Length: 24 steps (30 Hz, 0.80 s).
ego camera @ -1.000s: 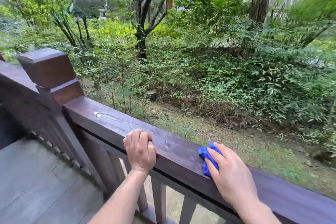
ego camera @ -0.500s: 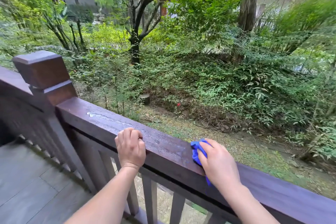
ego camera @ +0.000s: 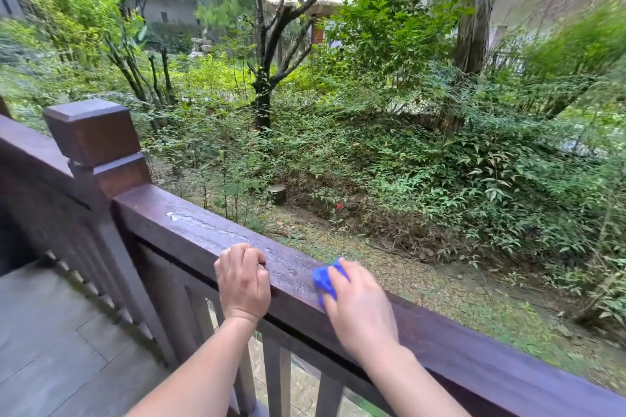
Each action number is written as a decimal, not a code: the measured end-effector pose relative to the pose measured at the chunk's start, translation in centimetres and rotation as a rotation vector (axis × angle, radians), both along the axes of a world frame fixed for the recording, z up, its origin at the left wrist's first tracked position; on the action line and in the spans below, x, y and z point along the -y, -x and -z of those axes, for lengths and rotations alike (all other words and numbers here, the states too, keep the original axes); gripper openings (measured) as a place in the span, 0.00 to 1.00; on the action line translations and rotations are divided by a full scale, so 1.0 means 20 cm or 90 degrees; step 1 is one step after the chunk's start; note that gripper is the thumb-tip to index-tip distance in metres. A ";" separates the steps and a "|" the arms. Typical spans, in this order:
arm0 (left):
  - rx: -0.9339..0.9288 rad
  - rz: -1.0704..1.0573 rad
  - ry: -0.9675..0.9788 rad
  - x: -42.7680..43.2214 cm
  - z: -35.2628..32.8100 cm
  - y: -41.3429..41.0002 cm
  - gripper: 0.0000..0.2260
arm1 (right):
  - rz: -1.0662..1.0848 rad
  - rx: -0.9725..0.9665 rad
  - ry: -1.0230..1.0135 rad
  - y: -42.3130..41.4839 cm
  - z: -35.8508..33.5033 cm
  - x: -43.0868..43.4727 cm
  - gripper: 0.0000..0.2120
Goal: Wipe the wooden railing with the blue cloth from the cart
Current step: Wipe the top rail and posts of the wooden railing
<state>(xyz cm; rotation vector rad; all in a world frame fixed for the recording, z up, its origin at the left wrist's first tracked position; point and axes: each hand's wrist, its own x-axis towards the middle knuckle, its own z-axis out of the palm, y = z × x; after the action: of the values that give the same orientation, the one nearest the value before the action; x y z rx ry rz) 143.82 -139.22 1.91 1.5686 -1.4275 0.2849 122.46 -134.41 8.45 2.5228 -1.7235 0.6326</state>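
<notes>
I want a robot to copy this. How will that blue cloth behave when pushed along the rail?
The blue cloth looks soft and bunched under the right hand, so it will probably crumple rather than slide flat. The railing shows wet streaks, so it may drag.

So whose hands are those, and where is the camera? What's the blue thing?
There is no machine here. The camera sits on a person's head and looks down, so you see their own two arms. The right hand presses a blue cloth flat on top of the wooden railing to wipe it. The left hand grips the railing's near edge beside it and holds nothing else. Wet streaks shine on the rail near the corner post. Beyond lies a garden.
</notes>
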 end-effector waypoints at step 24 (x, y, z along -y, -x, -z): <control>-0.003 -0.008 -0.015 0.00 0.00 -0.01 0.09 | -0.154 -0.006 -0.017 -0.28 0.02 0.07 0.20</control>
<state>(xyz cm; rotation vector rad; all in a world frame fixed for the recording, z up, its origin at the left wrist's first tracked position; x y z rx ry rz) 144.09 -139.27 1.92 1.5972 -1.4228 0.2717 128.09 -135.78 8.06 2.7733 -1.4447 0.6086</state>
